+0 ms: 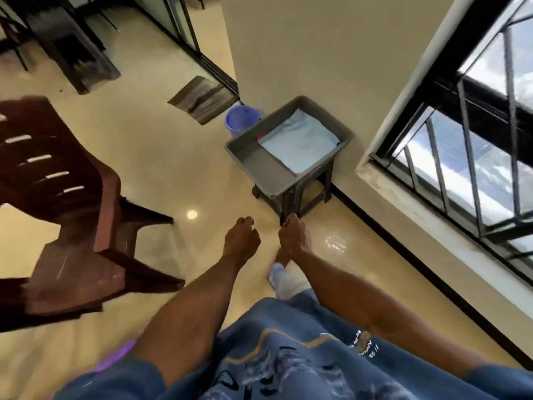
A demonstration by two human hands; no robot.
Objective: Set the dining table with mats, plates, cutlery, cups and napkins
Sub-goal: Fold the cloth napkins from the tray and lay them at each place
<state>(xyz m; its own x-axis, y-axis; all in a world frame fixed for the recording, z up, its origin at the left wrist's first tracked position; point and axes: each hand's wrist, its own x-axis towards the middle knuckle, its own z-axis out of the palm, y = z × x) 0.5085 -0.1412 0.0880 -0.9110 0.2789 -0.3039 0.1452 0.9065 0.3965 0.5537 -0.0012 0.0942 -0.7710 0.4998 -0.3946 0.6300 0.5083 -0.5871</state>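
Both bare forearms reach forward and down over a glossy cream floor. The left hand (241, 237) and right hand (293, 237) hang side by side, fingers loosely curled, holding nothing. Ahead, against the wall, a grey plastic tub (253, 163) on a dark stool (294, 197) holds folded pale-blue cloth (300, 140).
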